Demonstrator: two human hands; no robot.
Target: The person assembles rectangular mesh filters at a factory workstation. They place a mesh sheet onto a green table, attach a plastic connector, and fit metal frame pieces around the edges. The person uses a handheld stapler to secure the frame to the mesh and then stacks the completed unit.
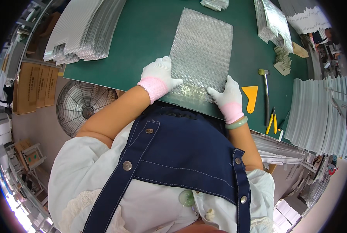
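A silvery translucent sheet with a fine honeycomb-like pattern (pixel 204 42) lies flat on the green tabletop (pixel 142 35), its near end close to the front edge. My left hand (pixel 158 75), in a white glove with a pink cuff, rests at the sheet's left side near its front corner. Its thumb is spread inward over the sheet and the fingers point away from me. Opposite it, my right hand (pixel 228 97), gloved the same way, touches the right side near the front. That thumb also reaches onto the sheet, with the fingers stretched along the edge.
Tall stacks of similar silvery sheets (pixel 86 31) stand at the far left and far right (pixel 272 21). Right of my hand lie a yellow scraper (pixel 251 98), a hammer (pixel 266 93) and yellow-handled pliers (pixel 272 122). Pale strips (pixel 317 116) crowd the right edge. A fan (pixel 86 108) stands left.
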